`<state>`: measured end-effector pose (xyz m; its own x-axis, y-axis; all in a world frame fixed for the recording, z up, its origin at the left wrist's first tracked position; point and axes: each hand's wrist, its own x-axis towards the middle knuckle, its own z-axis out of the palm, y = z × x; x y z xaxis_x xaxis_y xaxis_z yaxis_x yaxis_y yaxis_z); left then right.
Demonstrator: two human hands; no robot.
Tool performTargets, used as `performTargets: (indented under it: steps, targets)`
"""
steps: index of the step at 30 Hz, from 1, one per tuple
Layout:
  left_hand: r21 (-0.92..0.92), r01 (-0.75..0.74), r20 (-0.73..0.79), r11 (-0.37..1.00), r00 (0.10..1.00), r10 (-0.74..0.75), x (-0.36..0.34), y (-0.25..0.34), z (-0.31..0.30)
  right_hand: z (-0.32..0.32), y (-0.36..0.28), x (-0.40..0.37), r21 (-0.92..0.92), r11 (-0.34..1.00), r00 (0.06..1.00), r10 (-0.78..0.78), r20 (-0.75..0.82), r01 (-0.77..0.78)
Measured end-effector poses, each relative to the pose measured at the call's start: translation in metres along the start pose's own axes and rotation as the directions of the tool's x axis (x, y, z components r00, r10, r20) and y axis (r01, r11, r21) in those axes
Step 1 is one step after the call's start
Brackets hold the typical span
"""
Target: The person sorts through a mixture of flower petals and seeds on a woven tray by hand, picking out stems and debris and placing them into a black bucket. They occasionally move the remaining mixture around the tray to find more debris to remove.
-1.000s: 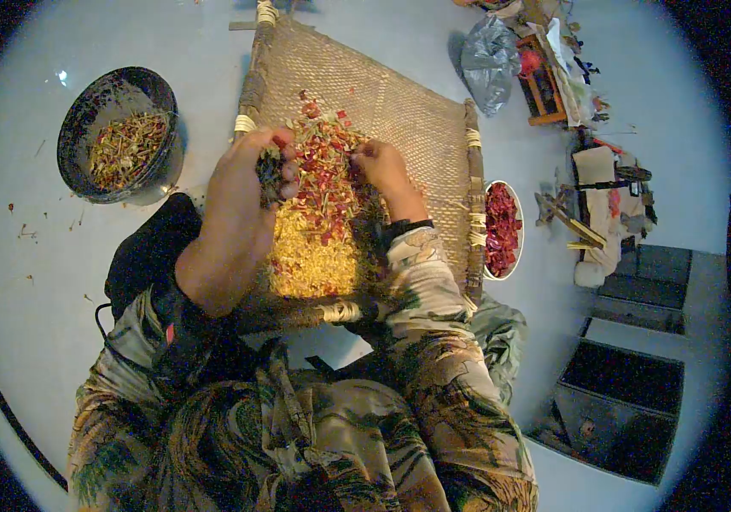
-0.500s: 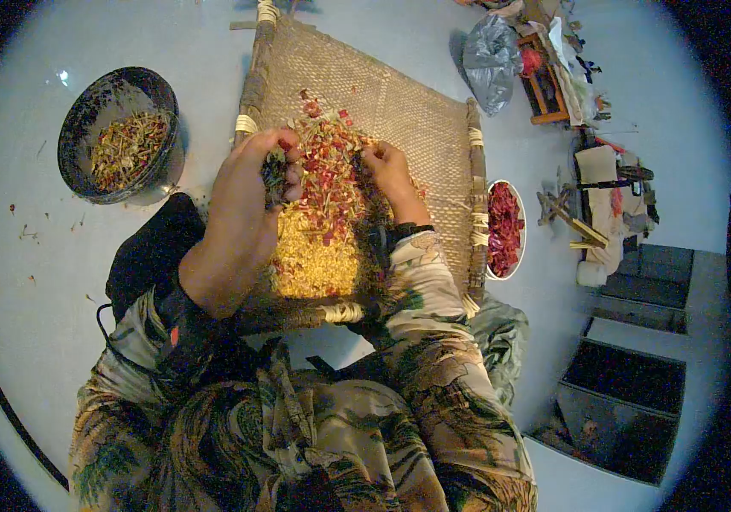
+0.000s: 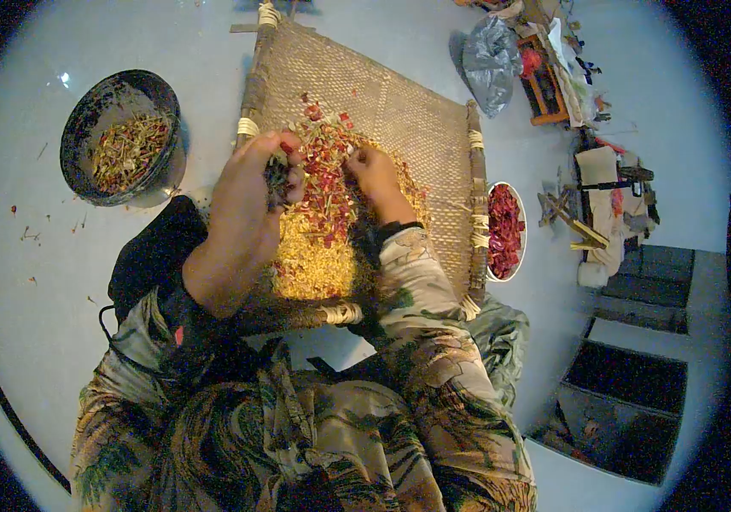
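A woven tray with a wooden frame lies in front of me. On its near half is a heap of yellow seeds mixed with red dried chilli pieces. My left hand is curled at the heap's left side around a dark, greenish clump, perhaps stems; a red bit shows at the fingertips. My right hand is closed in a pinch over the heap's right side. Whatever is between those fingertips is too small to name.
On the left, a black bucket holds stems and chilli scraps. A white bowl of red dried chillies stands right of the tray. Farther right are a grey plastic bag and a wooden stand. Scraps dot the floor.
My right hand has moved a little to the left over the heap, closer to my left hand. My left hand stays almost in place, still curled around the dark clump.
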<state>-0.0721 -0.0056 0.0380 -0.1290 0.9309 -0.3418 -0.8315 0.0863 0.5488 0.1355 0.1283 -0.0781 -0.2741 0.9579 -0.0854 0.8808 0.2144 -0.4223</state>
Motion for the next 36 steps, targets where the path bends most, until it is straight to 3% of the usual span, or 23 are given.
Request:
performTargets:
  steps: [3,6,9,12,13,18,20,22,23,26,27,30,33,36]
  targets:
    - [0.007,0.001,0.002,1.0,1.0,-0.001,-0.003,0.002,0.001,0.012,0.036,0.006,0.419,0.897,0.988,0.109,0.105,-0.144]
    - [-0.009,-0.001,0.001,1.0,1.0,0.001,-0.001,0.0,0.001,0.015,0.053,0.007,0.517,0.855,1.0,0.028,0.006,-0.027]
    - [-0.007,0.0,0.01,1.0,1.0,0.0,-0.001,-0.001,0.0,0.011,0.051,0.01,0.48,0.875,0.995,0.022,0.095,-0.065]
    - [-0.016,0.001,0.018,1.0,1.0,-0.001,0.002,-0.003,-0.001,0.007,0.017,0.001,0.15,0.989,1.0,-0.021,0.012,0.019]
    - [-0.015,0.006,0.017,1.0,1.0,-0.006,0.001,-0.002,0.0,-0.001,0.002,-0.004,-0.037,0.999,0.998,0.007,0.061,-0.004]
    - [-0.007,0.006,0.021,1.0,1.0,-0.006,0.003,-0.004,-0.001,0.007,-0.007,-0.009,-0.189,0.981,0.995,-0.066,-0.07,0.052]
    - [-0.01,0.019,0.019,1.0,1.0,-0.019,0.004,-0.003,-0.002,0.016,0.015,-0.003,-0.034,0.999,0.997,-0.029,-0.068,0.027]
    - [-0.034,-0.004,0.031,0.999,1.0,0.005,0.001,-0.002,-0.001,0.013,0.041,0.005,0.304,0.951,0.998,0.046,0.034,-0.054]
    - [-0.046,-0.014,0.038,0.999,0.999,0.016,-0.001,-0.002,0.0,0.01,0.048,0.006,0.483,0.859,0.985,0.132,0.113,-0.17]
    - [-0.022,-0.042,0.026,0.999,0.999,0.042,-0.001,-0.002,0.001,-0.022,0.022,-0.011,0.761,0.545,0.936,0.192,0.294,-0.351]
    - [-0.012,-0.036,0.024,0.999,0.999,0.036,-0.002,-0.002,0.002,-0.029,0.02,-0.012,0.793,0.488,0.929,0.138,0.343,-0.365]
    - [0.004,-0.003,0.028,1.0,1.0,0.003,0.001,-0.003,0.002,-0.042,0.007,-0.021,0.823,0.402,0.916,0.195,0.351,-0.401]
    - [0.013,0.062,0.026,0.998,0.998,-0.062,0.007,-0.012,-0.003,-0.049,-0.006,-0.029,0.875,0.318,0.93,0.146,0.336,-0.366]
    - [0.056,0.148,-0.016,0.987,0.989,-0.147,0.01,-0.021,-0.003,-0.068,-0.045,-0.044,0.902,0.296,0.945,0.012,0.326,-0.315]
